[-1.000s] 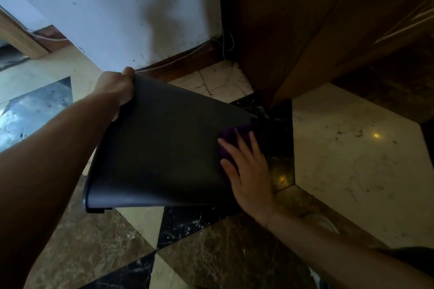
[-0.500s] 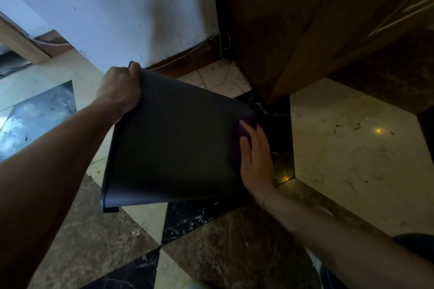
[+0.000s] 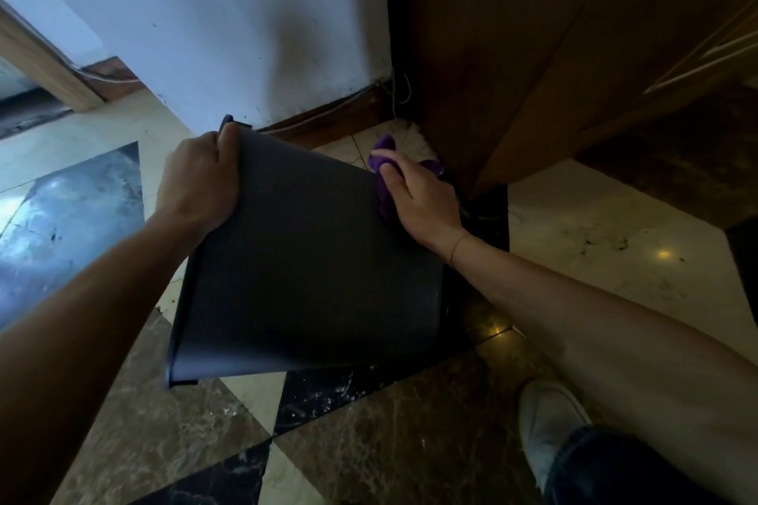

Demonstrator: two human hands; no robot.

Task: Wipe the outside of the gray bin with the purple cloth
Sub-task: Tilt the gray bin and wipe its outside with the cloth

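Note:
The gray bin [image 3: 303,271] is tipped on its side above the patterned floor, its broad flat side facing me and its rim toward the left. My left hand [image 3: 197,184] grips the rim at the bin's upper left corner. My right hand [image 3: 418,197] presses the purple cloth [image 3: 383,166] against the bin's upper right edge, near its base. Most of the cloth is hidden under my fingers; purple folds stick out above and beside them.
A white wall [image 3: 229,25] with a dark baseboard [image 3: 328,119] stands just behind the bin. A wooden cabinet [image 3: 533,53] rises at the right, its corner close to my right hand. My white shoe [image 3: 549,422] rests on the floor at the lower right.
My right hand slid the cloth along the bin's right edge, from the lower part up to the top right corner. The bin tilted slightly in my left hand.

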